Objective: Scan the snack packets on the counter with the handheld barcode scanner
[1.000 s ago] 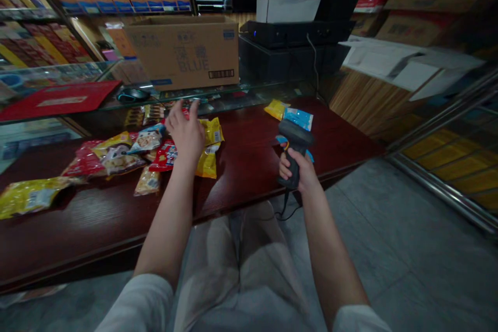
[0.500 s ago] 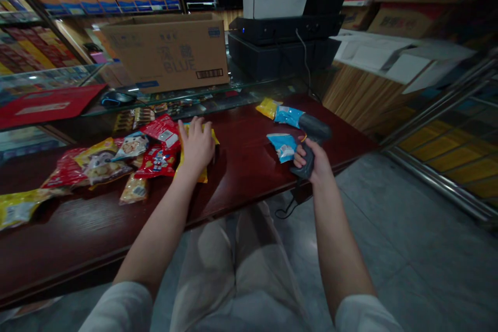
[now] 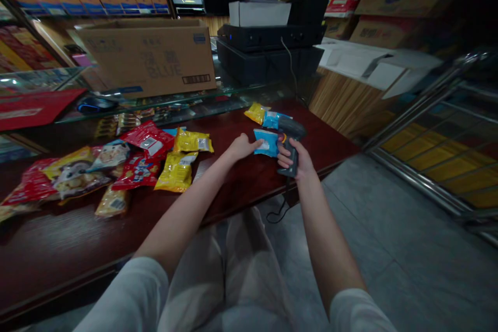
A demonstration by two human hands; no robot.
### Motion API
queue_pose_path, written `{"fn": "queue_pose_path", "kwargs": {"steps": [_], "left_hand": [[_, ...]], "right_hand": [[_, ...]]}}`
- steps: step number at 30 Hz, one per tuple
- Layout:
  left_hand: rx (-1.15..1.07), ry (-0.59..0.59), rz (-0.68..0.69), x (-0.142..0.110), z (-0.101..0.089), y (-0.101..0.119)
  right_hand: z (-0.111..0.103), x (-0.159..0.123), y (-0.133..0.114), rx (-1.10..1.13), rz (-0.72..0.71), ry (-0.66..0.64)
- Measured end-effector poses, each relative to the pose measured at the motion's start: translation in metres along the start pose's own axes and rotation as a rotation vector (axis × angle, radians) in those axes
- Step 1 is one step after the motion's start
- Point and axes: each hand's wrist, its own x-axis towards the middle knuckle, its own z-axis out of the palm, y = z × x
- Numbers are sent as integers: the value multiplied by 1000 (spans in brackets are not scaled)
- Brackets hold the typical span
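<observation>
My right hand (image 3: 302, 160) is wrapped around the grip of a dark barcode scanner (image 3: 291, 132), whose head points up and left over the counter. My left hand (image 3: 244, 146) is at the left edge of a small blue snack packet (image 3: 264, 141); its thumb lies over the packet and the other fingers are mostly hidden. Behind the scanner are another blue packet (image 3: 274, 119) and a yellow packet (image 3: 257, 112). To the left of my left hand lie two yellow snack packets (image 3: 177, 172), red packets (image 3: 144, 140) and several other bagged snacks (image 3: 75, 172).
A cardboard box (image 3: 148, 62) stands on the glass shelf behind the dark red counter (image 3: 229, 187), beside a black cash drawer (image 3: 264, 62). A computer mouse (image 3: 96, 105) sits at left. The scanner's cord (image 3: 278, 213) hangs off the front edge. A metal rack (image 3: 420, 166) stands at right.
My left hand has left the yellow packets and moved right to the blue packet. The scanner has shifted left, closer to that packet. The view has turned slightly right.
</observation>
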Motion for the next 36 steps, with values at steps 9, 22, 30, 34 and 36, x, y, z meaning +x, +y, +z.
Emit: {"fn": "queue_pose_path", "kwargs": {"steps": [9, 22, 30, 34, 36], "left_hand": [[-164, 9, 62, 5, 19, 3], [-229, 558, 351, -21, -29, -40], [-23, 622, 375, -31, -52, -62], [-31, 626, 354, -31, -51, -76], [-36, 614, 355, -29, -50, -80]], "right_hand": [[-8, -3, 5, 28, -28, 20], [15, -7, 16, -131, -7, 45], [56, 6, 48, -116, 3, -59], [59, 9, 62, -114, 29, -53], [56, 8, 67, -111, 28, -25]]}}
